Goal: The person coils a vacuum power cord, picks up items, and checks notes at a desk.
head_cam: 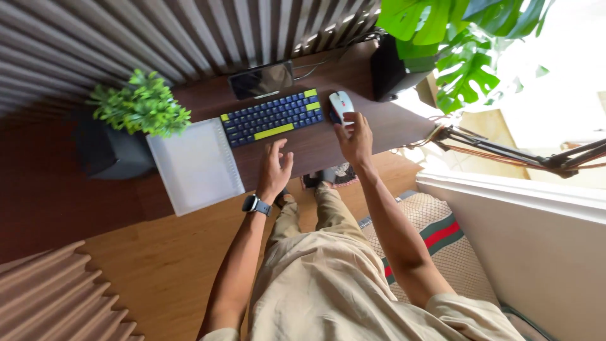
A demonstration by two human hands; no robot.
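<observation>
Desk (391,126): dark brown wooden top running from 9 o'clock to 3 o'clock across the upper half of the view; it bears everything listed below.
White folder (196,165): flat translucent sheet holder at 10 o'clock from the left hand, just beside the keyboard's left end.
Potted plant (140,104): green leaves in a dark pot, at 10 o'clock from the folder, overlapping its upper corner.
Keyboard (273,117): compact, dark blue keys with yellow-green accents, at 12 o'clock from the left hand.
Phone (261,80): dark screen propped at 12 o'clock from the keyboard.
Left hand (274,172): open, fingers spread, resting palm down on the desk just below the keyboard; a dark watch sits on its wrist.
Right hand (355,140): open, fingertips touching the mouse's near edge, not gripping it.
Mouse (341,104): white, at 3 o'clock from the keyboard, just beside its right end.
</observation>
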